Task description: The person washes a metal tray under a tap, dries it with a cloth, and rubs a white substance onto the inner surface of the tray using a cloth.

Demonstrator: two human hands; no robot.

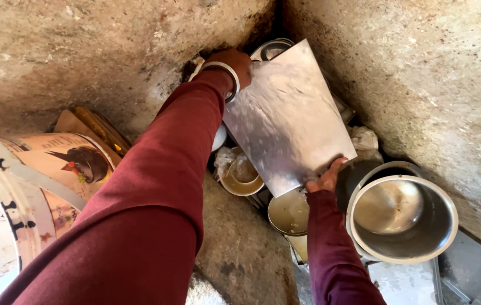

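A flat, shiny steel sheet or tray (288, 121) is held tilted over a pile of dishes in a narrow gap between rough stone walls. My left hand (235, 63), with a white bangle on the wrist, grips its far upper edge. My right hand (326, 178) holds its near lower corner. Both arms are in dark red sleeves. Just right of my right hand stands a large steel pot (403, 217), open side up.
Under the sheet lie a tan cup (243, 178), a steel bowl (288, 213) and crumpled white scraps (364, 138). A round steel rim (273, 48) shows behind the sheet. A worn painted bucket (20, 192) stands at left. Stone walls (421, 73) close in on both sides.
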